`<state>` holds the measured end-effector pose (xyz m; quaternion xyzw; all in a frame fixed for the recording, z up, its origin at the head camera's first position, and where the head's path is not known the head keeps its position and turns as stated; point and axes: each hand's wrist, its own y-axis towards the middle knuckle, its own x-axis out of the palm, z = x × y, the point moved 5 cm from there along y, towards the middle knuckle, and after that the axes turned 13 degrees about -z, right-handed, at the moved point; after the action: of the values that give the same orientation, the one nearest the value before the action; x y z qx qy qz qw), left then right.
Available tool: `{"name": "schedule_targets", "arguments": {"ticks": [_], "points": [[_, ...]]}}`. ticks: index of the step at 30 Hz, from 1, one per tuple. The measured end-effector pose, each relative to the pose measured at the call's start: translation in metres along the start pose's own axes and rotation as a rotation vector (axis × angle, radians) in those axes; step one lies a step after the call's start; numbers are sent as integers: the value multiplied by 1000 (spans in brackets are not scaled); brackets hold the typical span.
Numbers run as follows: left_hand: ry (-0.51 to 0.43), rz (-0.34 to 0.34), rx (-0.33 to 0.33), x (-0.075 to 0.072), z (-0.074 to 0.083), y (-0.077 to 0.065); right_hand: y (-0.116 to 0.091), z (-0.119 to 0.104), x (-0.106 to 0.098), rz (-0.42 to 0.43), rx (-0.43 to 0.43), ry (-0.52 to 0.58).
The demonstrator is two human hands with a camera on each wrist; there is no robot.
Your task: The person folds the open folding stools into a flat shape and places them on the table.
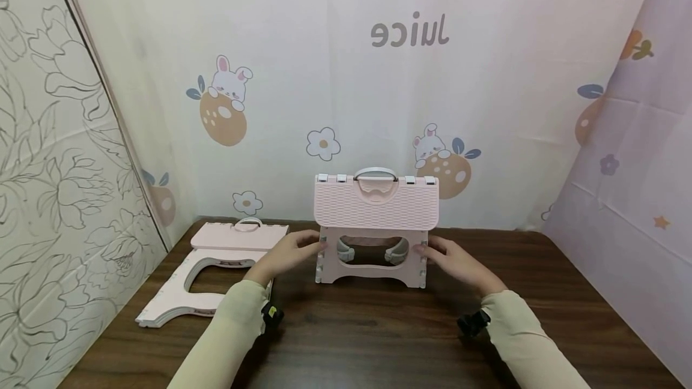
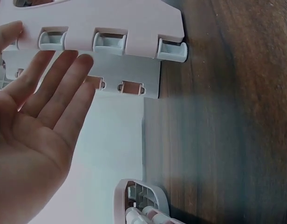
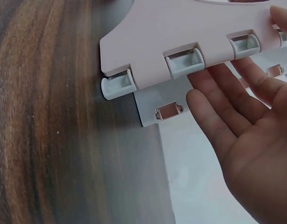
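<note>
A pink folding stool (image 1: 376, 206) stands upright on the table, its woven-texture seat hanging down at the front and a white carry handle at the top. My left hand (image 1: 292, 252) grips the stool's left side edge, thumb on the front panel (image 2: 101, 23) and fingers behind it. At the opposite edge my right hand (image 1: 453, 262) holds the stool the same way, its thumb on the front and its fingers (image 3: 227, 93) behind the white hinges (image 3: 185, 63). Through the oval opening, grey-white parts of the stool's back show.
A second pink folding stool (image 1: 202, 305) lies folded flat on the left of the dark wooden table (image 1: 351, 341). Behind the table hangs a printed curtain (image 1: 281, 77), with a floral-patterned panel (image 1: 59, 167) on the left.
</note>
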<state>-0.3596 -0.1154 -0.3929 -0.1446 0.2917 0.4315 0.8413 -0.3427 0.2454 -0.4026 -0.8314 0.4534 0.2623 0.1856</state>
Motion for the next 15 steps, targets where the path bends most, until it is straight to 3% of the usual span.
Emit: {"name": "schedule_targets", "arguments": {"ticks": [8,15], "points": [[-8,94,2,-4,3,-3,-3,0,-5,73,15,3],[-25,128,126,-4,9,0,-6,-4,-8,134,-34,36]]}}
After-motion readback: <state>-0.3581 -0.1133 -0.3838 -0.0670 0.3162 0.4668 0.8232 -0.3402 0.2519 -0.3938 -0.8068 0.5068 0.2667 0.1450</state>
